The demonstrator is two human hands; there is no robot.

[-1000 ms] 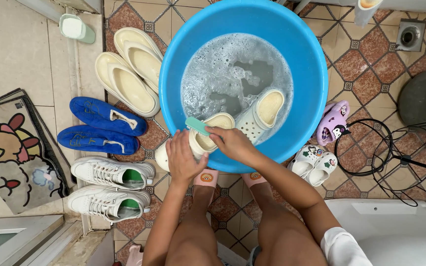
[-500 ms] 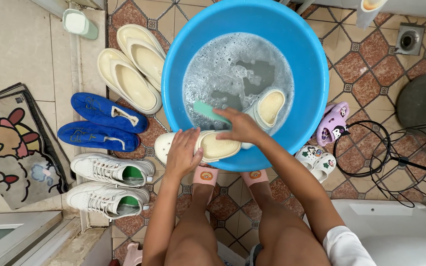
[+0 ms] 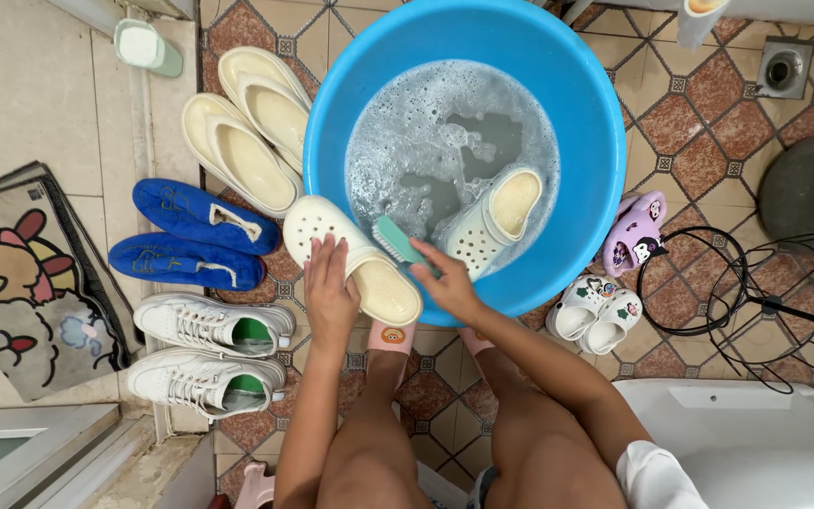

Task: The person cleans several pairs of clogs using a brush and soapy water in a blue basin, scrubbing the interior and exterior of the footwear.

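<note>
- Blue plastic basin [image 3: 605,141]: round and wide, on a patterned tile floor [image 3: 699,141], part filled with grey, foamy water [image 3: 426,132].
- Cream clog in the basin [image 3: 494,219]: lies in the suds at the lower right of the water, opening upward, perforated toe toward the near rim; neither hand touches it.
- Cream clog held over the rim [image 3: 355,256]: pale cream, with a perforated toe at upper left and the open footbed at lower right. It lies aslant across the basin's near left rim, toe outside the basin.
- Left hand [image 3: 328,294]: fingers spread and laid over the middle of the held clog, gripping it from the near side.
- Right hand [image 3: 447,281]: closed around the handle of a teal scrub brush [image 3: 394,240], just right of the clog's heel end.
- Teal scrub brush: small and oblong, its head against the inner edge of the held clog, between the clog and the water.
- Surroundings, left of the basin: a pair of cream slides [image 3: 247,123], a pair of blue slippers [image 3: 195,236], a pair of white sneakers [image 3: 214,353].
- Surroundings, right of the basin: a small lilac clog [image 3: 635,234] and a pair of small white clogs [image 3: 597,309] with charms.
</note>
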